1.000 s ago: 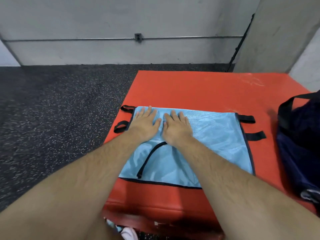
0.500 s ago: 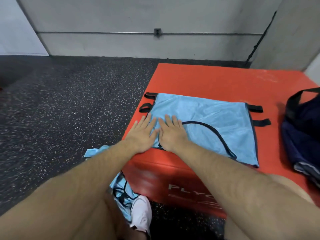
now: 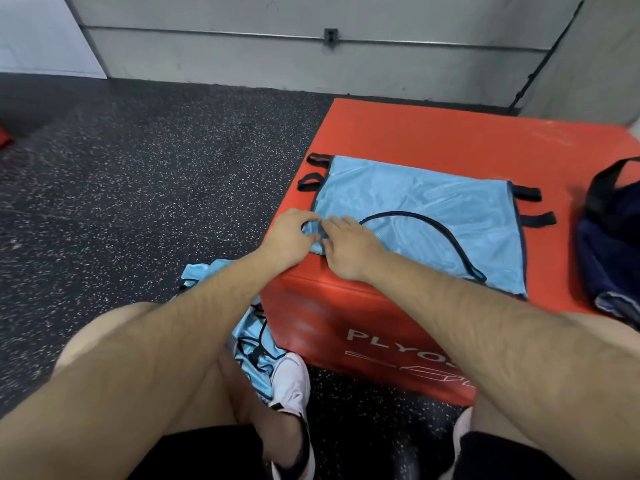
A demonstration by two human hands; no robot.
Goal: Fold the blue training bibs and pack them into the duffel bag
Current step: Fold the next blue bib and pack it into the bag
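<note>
Head view, looking down. In the middle, a red box [image 3: 450, 140] with white letters on its front side. Spread flat on top of the box, a blue bib [image 3: 433, 202] with thin black edging and a curved black neck line. Two black loops [image 3: 300, 183] sticking out at the bib's left edge, two black straps [image 3: 536, 220] at its right edge.

At the near left corner of the bib, right by the edge of the box, the left hand [image 3: 289, 237]. Its fingers [image 3: 301, 218] curled, thumb and tips clamped on a small bunch of the blue cloth, lifted a little off the box. Just beside it and touching it, the right hand [image 3: 349, 252], palm down on the bib. Fingers there a bit bent and close together, tips at that same corner. Cannot tell if pinching the cloth or only pressing on it.

Off to the right, at the edge of the box top, a dark blue duffel bag [image 3: 609, 244] with a black strap, partly cut off by the side of the picture. Apart from the bib, with bare red in between.

Down on the floor [image 3: 138, 174], dark with pale speckles, a heap of more blue bibs [image 3: 251, 341], bunched up beside the near left corner of the box and against a white shoe [image 3: 291, 379]. Bare knees and black shorts at the bottom. Behind it all, a grey wall [image 3: 242, 60] with a thin pipe [image 3: 207, 32] running along it.
</note>
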